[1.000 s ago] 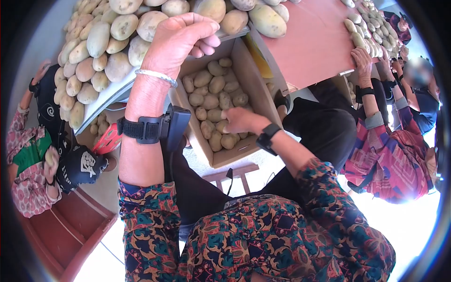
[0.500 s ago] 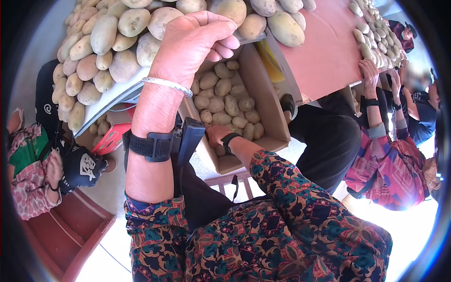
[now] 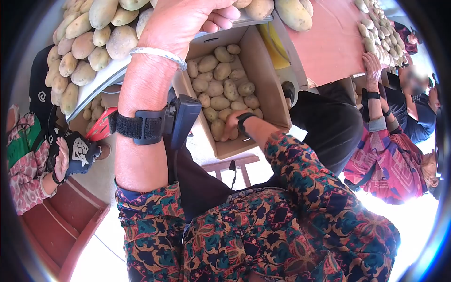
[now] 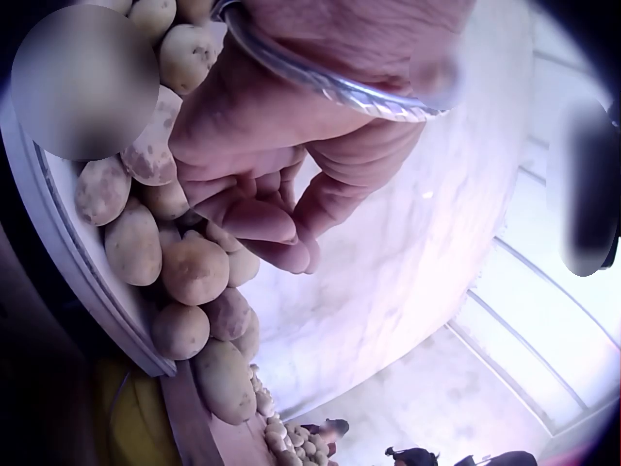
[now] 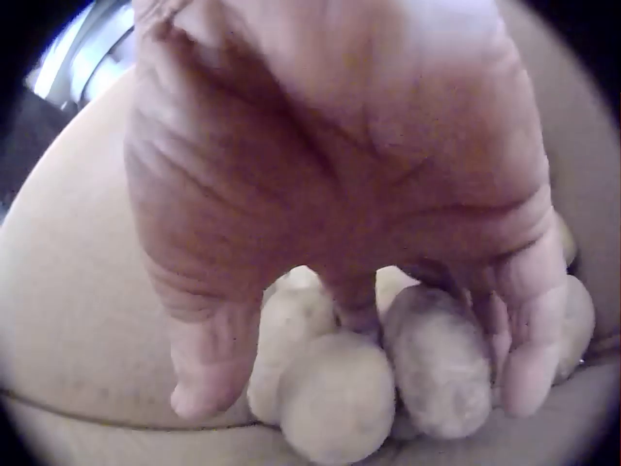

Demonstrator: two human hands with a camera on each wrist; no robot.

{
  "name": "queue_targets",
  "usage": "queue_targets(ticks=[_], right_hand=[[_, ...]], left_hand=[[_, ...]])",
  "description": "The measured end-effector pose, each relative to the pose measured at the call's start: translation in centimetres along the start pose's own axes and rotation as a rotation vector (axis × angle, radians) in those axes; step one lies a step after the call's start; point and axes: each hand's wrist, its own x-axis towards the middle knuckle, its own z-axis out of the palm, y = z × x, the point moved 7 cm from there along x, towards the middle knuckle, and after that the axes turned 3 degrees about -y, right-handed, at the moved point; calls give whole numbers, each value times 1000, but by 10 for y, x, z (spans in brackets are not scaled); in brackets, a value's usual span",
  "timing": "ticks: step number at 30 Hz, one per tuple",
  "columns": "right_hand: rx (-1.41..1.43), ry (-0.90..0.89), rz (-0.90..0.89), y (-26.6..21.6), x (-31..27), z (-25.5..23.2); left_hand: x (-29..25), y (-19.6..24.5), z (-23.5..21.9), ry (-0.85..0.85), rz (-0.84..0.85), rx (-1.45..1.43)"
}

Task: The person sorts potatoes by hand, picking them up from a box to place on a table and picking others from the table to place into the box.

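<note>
An open cardboard box (image 3: 268,77) holds several pale potatoes (image 3: 221,89). My right hand (image 3: 232,126) reaches into its near side. In the right wrist view that hand (image 5: 351,320) comes down over the potatoes, thumb on the left, fingers curled round a darker potato (image 5: 439,361). My left hand (image 3: 183,19) is raised at the edge of a white tray (image 3: 96,87) heaped with bigger potatoes (image 3: 84,44). In the left wrist view its fingers (image 4: 254,209) are curled in with nothing in them, right beside the heap (image 4: 194,267).
The box stands on a small wooden stool (image 3: 235,165). An orange table (image 3: 329,42) at the right carries rows of potatoes (image 3: 376,33); another person's hand (image 3: 373,63) rests on it. A black-gloved hand (image 3: 77,152) is at the left. A red crate (image 3: 61,221) stands lower left.
My right hand has drawn back from the middle of the box to its near side. The left hand has stayed by the tray edge while the view shifted.
</note>
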Motion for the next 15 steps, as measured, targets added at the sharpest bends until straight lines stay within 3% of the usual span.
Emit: queue_targets(ticks=[1, 4, 6, 7, 8, 10, 12, 14, 15], right_hand=[[48, 71, 73, -5, -6, 2], [21, 119, 171, 16, 82, 25], [-55, -25, 124, 15, 64, 25], [26, 243, 152, 37, 117, 34], [8, 46, 85, 31, 73, 26], [12, -23, 45, 47, 79, 35], [4, -21, 26, 27, -4, 5], [-140, 77, -17, 31, 8, -2], [-88, 112, -28, 23, -13, -15]], left_hand=[[1, -1, 0, -3, 0, -8], [4, -4, 0, -15, 63, 91], [1, -3, 0, 28, -2, 43], [1, -2, -2, 48, 1, 24], [1, -1, -1, 56, -16, 7], [3, -3, -2, 59, -41, -1], [2, 0, -1, 72, -36, 8], [2, 0, -1, 72, -28, 18], [1, -2, -1, 82, -45, 29]])
